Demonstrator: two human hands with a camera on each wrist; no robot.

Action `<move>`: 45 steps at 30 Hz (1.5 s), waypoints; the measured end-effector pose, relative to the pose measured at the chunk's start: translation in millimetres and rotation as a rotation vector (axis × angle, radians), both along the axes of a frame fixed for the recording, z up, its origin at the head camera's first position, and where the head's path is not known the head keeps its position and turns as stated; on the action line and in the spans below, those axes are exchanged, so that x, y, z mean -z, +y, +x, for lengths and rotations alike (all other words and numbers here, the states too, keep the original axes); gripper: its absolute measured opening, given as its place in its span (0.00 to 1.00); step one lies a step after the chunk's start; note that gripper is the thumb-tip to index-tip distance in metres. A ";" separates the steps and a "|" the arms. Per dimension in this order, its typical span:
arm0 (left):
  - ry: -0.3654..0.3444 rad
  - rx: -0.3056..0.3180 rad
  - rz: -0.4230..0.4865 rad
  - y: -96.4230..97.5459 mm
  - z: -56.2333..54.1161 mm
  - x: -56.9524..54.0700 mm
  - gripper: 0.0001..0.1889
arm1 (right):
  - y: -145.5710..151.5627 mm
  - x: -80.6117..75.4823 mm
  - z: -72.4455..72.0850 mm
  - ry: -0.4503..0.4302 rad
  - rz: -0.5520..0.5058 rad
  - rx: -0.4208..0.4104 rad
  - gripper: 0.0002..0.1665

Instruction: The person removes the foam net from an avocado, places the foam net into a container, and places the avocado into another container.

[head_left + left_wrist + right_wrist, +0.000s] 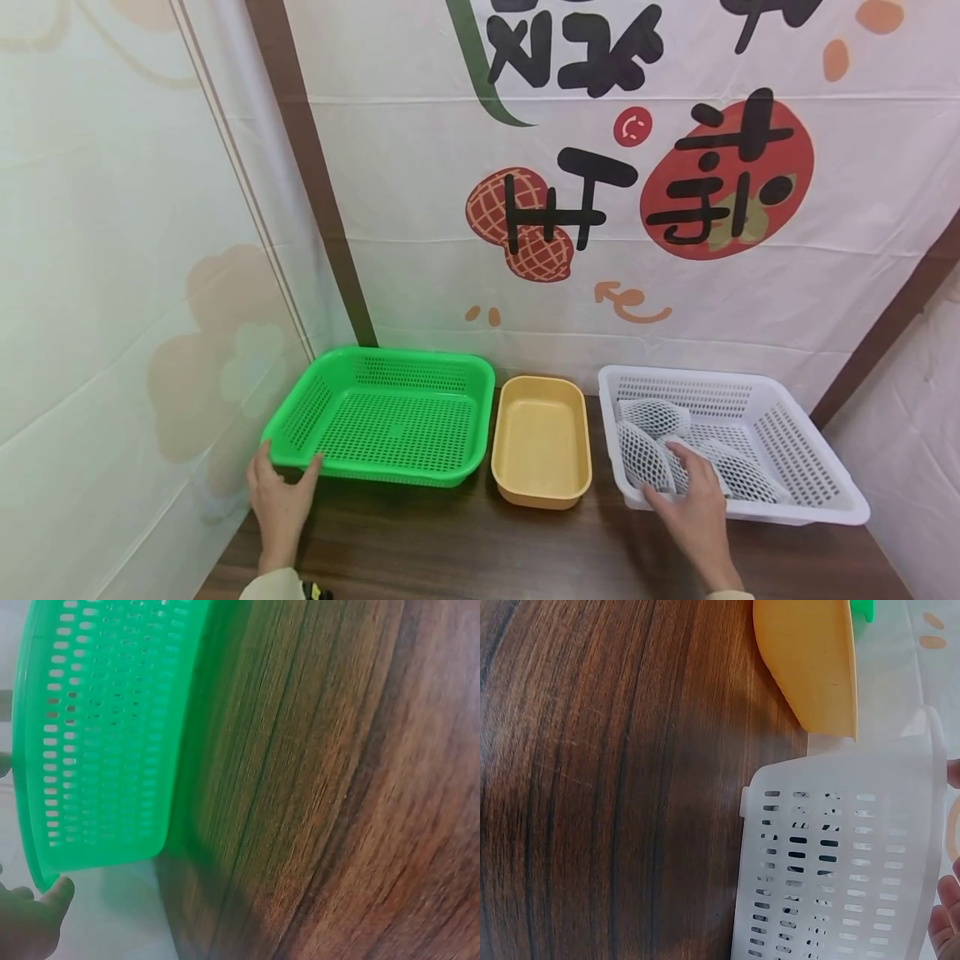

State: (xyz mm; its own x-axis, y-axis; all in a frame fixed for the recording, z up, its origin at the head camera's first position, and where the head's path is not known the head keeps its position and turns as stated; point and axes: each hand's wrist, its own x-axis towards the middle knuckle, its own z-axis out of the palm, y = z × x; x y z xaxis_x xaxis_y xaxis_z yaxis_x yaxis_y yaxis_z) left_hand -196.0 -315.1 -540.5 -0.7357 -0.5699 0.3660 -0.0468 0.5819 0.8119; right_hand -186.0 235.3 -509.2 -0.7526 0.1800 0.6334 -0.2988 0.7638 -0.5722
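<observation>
A green perforated plastic basket (468, 454) stands on the left. My left hand (282, 500) is at its front left corner, thumb and fingers spread apart along the rim. The left wrist view shows a fingertip (61, 891) at the lower corner of that rim. On the right is a white perforated basket (813, 467) with several white foam net sleeves (738, 471) in it. My right hand (693, 508) reaches over its front rim with thumb and fingers apart, beside the sleeves; whether it touches them I cannot tell. No held object shows in either hand.
A yellow oblong tray (543, 442) stands between the two baskets on the brown wood-grain table (465, 546). Behind rises a printed white cloth wall (420, 275), with further cloth walls at the left and right sides.
</observation>
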 end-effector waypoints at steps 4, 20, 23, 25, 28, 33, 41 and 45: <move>-0.018 0.010 0.014 -3.9 -1.2 -0.3 0.48 | -0.3 -1.8 -1.9 -0.024 0.001 0.009 0.44; -0.112 -0.022 0.246 -21.3 -6.9 -2.1 0.52 | 0.8 -7.2 -7.2 -0.100 -0.002 -0.011 0.46; -0.103 -0.015 0.293 -21.6 -6.3 -0.5 0.52 | 1.8 -8.0 -7.6 -0.106 -0.005 -0.024 0.47; -0.098 -0.010 0.320 -21.7 -6.4 0.6 0.52 | 2.4 -8.7 -7.9 -0.116 -0.008 -0.031 0.47; -0.094 -0.005 0.371 -21.5 -6.7 2.3 0.53 | 3.5 -8.9 -9.2 -0.134 -0.012 -0.043 0.47; -0.067 0.009 0.505 -22.3 -10.3 3.2 0.52 | 6.1 -8.3 -12.5 -0.160 0.005 -0.043 0.48; -0.001 0.025 0.657 -24.6 -16.0 -0.7 0.52 | 8.8 -12.8 -18.1 -0.290 0.044 -0.060 0.51; 0.020 0.030 0.680 -24.6 -18.9 -1.8 0.50 | 11.0 -16.2 -22.4 -0.358 0.059 -0.078 0.51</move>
State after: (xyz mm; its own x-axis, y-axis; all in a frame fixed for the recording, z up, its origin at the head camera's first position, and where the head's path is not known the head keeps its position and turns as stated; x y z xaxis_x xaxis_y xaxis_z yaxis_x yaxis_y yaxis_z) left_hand -214.9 -339.7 -538.6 -0.7517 -0.6574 -0.0528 -0.0202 -0.0571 0.9982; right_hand -208.4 246.3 -493.1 -0.9383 0.0838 0.3355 -0.1470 0.7815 -0.6063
